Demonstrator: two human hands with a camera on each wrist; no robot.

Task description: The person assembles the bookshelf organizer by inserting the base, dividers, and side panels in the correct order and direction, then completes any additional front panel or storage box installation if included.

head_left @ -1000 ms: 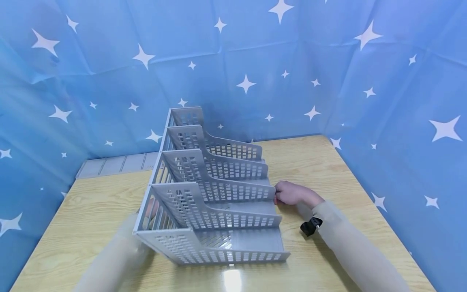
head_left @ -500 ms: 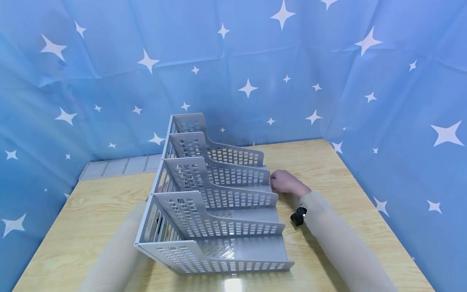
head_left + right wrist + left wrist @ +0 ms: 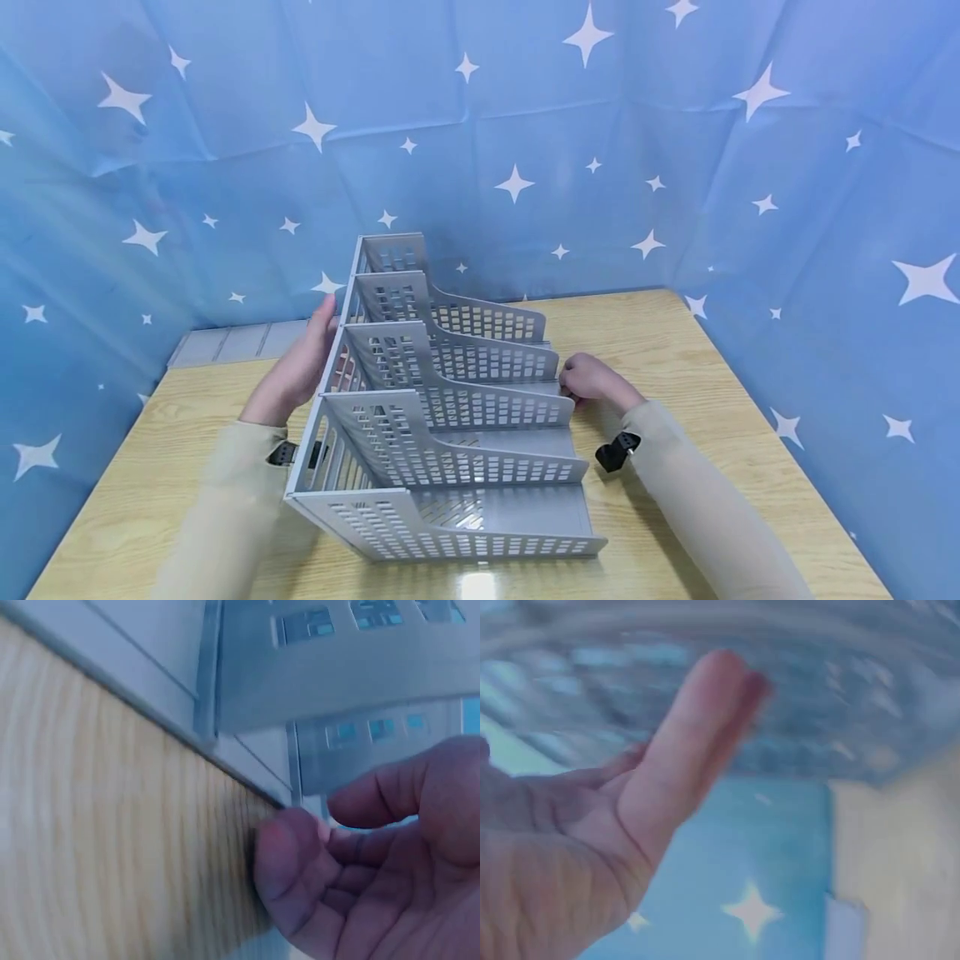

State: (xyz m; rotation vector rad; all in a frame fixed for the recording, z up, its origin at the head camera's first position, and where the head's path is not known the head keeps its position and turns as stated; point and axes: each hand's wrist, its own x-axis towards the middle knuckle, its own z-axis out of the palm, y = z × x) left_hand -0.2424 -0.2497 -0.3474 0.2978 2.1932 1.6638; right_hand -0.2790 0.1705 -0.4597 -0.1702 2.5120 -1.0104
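Note:
A grey plastic file rack (image 3: 495, 458) with several perforated dividers stands on the wooden table, its tall back to the left and its low front to the right. My left hand (image 3: 296, 371) is at the tall back, thumb raised and fingers behind the slats, partly hidden there. In the left wrist view that hand (image 3: 667, 765) has extended fingers beside the blurred perforated panel. At the low front, my right hand (image 3: 592, 379) has curled fingers. Seen from the right wrist, the thumb and fingers of this hand (image 3: 382, 862) pinch around the edge of the base panel (image 3: 142, 690).
A flat grey panel (image 3: 240, 342) with ridges lies at the table's back left, against a blue curtain (image 3: 480, 150) with white stars. The curtain encloses the table (image 3: 645, 325) at the back and both sides.
My left hand has risen and moved back along the rack's tall side, its thumb now showing. My right hand has moved slightly farther back along the front edge. The view has shifted a little.

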